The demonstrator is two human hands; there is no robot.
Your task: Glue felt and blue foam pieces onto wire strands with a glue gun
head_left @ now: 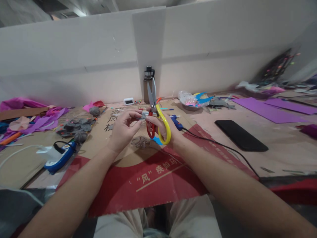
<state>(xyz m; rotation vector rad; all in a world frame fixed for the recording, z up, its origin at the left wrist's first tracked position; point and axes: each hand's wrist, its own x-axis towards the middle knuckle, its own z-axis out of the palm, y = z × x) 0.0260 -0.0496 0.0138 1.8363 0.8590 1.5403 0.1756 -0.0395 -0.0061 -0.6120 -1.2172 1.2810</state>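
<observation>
My right hand point(162, 127) grips scissors point(154, 109) with one red and one yellow handle; their blades point up and stand slightly apart. My left hand point(123, 129) pinches a small grey piece point(143, 116) between thumb and fingers, right beside the scissors' pivot. Both hands hover over a sheet of brown and red cardboard point(148, 178). Below them on the cardboard lies a small grey flower-like shape point(140, 142).
A blue glue gun point(176, 121) with a black cord lies right of my hands, a black phone point(240, 135) further right. Grey pieces point(76, 127) and pink and purple scraps lie at left, a power strip point(59, 158) near the left edge. A bottle point(148, 82) stands by the wall.
</observation>
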